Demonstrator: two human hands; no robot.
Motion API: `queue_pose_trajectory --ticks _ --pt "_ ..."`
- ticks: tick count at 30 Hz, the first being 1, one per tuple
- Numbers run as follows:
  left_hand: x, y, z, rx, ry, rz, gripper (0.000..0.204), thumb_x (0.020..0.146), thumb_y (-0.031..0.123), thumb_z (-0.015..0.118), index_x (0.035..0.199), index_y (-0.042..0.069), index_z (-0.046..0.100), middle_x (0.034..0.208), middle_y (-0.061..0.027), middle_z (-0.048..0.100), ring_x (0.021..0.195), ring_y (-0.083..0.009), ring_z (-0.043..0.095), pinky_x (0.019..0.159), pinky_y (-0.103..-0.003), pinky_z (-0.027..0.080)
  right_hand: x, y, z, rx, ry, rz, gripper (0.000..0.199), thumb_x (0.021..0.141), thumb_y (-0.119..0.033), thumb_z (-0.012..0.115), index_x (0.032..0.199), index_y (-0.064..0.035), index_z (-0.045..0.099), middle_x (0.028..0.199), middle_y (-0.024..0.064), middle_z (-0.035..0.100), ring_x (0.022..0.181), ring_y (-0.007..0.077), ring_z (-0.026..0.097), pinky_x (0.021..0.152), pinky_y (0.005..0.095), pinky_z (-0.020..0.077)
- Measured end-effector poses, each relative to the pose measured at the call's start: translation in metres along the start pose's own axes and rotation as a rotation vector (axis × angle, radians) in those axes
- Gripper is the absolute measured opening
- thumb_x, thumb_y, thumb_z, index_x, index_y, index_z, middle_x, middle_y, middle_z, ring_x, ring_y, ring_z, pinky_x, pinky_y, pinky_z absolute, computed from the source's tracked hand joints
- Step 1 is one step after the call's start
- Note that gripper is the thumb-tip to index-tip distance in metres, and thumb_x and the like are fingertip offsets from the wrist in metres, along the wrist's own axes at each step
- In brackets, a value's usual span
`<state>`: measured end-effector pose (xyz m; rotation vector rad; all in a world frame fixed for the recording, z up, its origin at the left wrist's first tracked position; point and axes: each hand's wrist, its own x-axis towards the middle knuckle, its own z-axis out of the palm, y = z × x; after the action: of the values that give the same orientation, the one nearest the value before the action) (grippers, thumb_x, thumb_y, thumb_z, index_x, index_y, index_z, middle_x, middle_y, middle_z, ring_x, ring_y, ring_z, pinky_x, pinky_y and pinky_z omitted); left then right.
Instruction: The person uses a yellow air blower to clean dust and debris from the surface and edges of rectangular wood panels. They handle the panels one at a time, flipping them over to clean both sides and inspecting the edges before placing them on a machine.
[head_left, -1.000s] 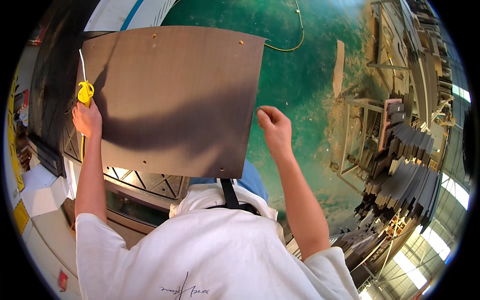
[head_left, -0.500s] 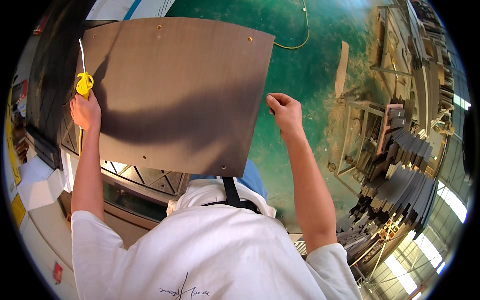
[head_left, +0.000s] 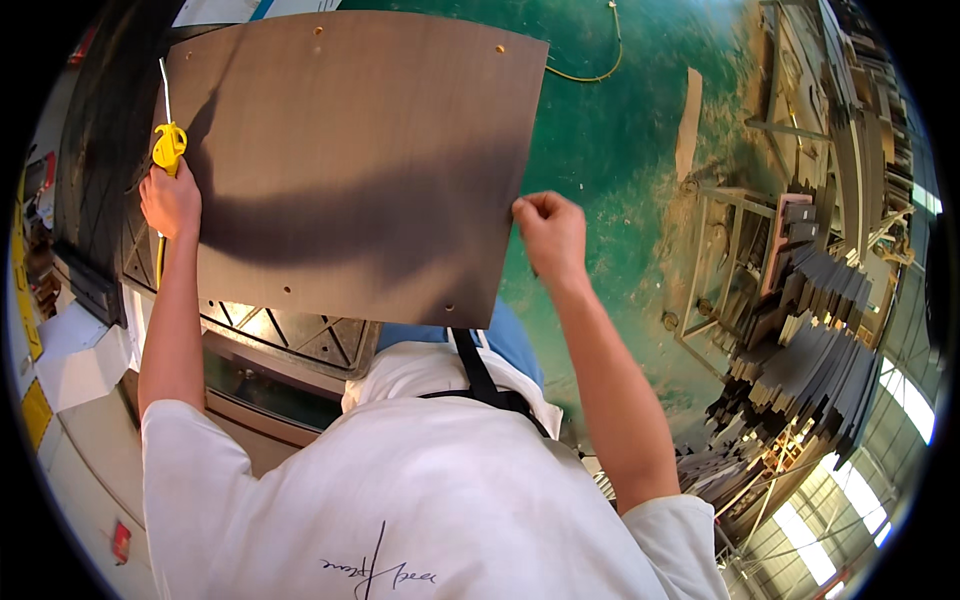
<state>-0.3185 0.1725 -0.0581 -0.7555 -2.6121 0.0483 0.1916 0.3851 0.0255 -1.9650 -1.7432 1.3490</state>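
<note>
A brown flat panel [head_left: 360, 150] with small holes near its edges lies in front of me, with a broad shadow across it. At its left edge my left hand [head_left: 172, 203] is closed around the handle of a yellow air blow gun [head_left: 169, 146]. The gun's thin pale nozzle points away from me, and a yellow hose runs down below the hand. My right hand [head_left: 553, 232] is closed, thumb and fingertips together, right at the panel's right edge. Whether it grips the edge or a small thing is hidden by the fingers.
Under the panel shows a dark slotted machine table [head_left: 290, 335]. A yellow hose [head_left: 600, 76] and a long brown strip [head_left: 688, 125] lie on the green floor [head_left: 620, 150]. To the right stand a metal trolley [head_left: 735, 195] and stacked dark boards [head_left: 825, 365].
My right hand has moved left, from beside the panel to its right edge. The left hand keeps hold of the blow gun. The view has shifted slightly.
</note>
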Motion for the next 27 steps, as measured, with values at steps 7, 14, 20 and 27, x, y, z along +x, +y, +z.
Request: queue_pose_trajectory --ticks 7,14,20,27 --pt "-0.011 0.018 -0.021 0.068 0.000 -0.072 0.039 0.089 0.042 0.075 0.093 0.005 0.067 0.095 -0.0162 0.068 0.092 -0.0378 0.068 0.079 -0.051 0.055 -0.097 0.049 -0.043 0.042 -0.279 0.124 0.024 0.093 -0.019 0.072 0.100 0.0032 0.077 0.085 0.0077 0.076 0.077 0.0143 0.068 0.071 0.0321 0.0545" --pt "-0.053 0.019 -0.074 -0.168 -0.286 -0.227 0.036 0.089 0.021 0.073 0.118 0.003 0.061 0.112 -0.0197 0.068 0.106 -0.0405 0.067 0.089 -0.051 0.055 -0.017 0.065 -0.175 0.177 -0.253 -0.116 0.013 0.096 -0.010 0.070 0.101 0.0013 0.071 0.079 0.0003 0.066 0.067 0.0063 0.058 0.057 0.0241 0.0464" --pt "-0.195 0.053 -0.174 -0.347 -0.268 -0.659 0.026 0.089 0.021 0.071 0.107 0.002 0.068 0.099 -0.0217 0.072 0.096 -0.0439 0.068 0.082 -0.054 0.054 0.078 0.073 -0.270 0.076 -0.232 -0.412 0.008 0.089 0.003 0.070 0.094 -0.0006 0.066 0.081 0.0034 0.066 0.071 0.0112 0.062 0.067 0.0285 0.0517" --pt "-0.341 0.152 -0.265 -0.383 -0.211 -1.022 0.021 0.089 0.021 0.070 0.095 0.001 0.072 0.088 -0.0230 0.073 0.085 -0.0457 0.070 0.075 -0.053 0.056 0.144 -0.073 -0.234 -0.452 -0.647 -1.148 0.016 0.075 -0.001 0.076 0.086 -0.0072 0.066 0.087 0.0089 0.067 0.087 0.0314 0.067 0.077 0.0406 0.0551"
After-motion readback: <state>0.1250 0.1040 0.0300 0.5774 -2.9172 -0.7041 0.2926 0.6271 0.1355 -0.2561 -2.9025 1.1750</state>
